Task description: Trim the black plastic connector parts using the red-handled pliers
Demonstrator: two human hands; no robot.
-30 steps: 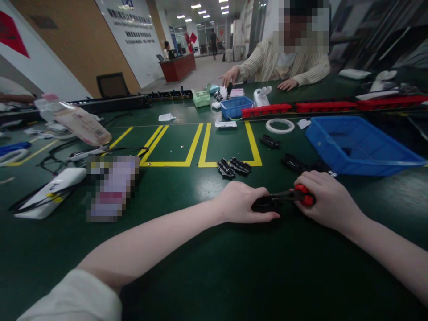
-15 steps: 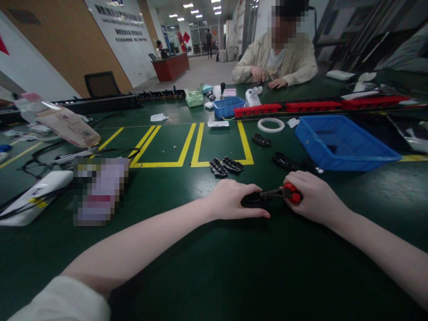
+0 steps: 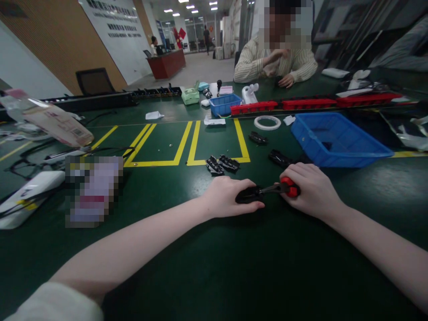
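Observation:
My left hand (image 3: 229,197) is closed around a small black plastic part (image 3: 248,195) and presses it to the green table (image 3: 214,267). My right hand (image 3: 309,189) grips a screwdriver with a red handle (image 3: 289,187); its dark shaft points left into the black part. Two more black parts (image 3: 222,163) lie just beyond my left hand on a yellow line. Other black parts (image 3: 279,157) rest beyond my right hand.
A large blue bin (image 3: 337,140) stands at the right. Behind it run red strips (image 3: 301,104), a small blue bin (image 3: 224,105) and a white tape ring (image 3: 267,122). A person in a striped shirt (image 3: 276,62) sits across. Cables and white devices (image 3: 26,200) lie at the left.
My hands, the part and the screwdriver keep their grip and shift slightly left in the view. The person opposite has raised one hand from the table towards the chin.

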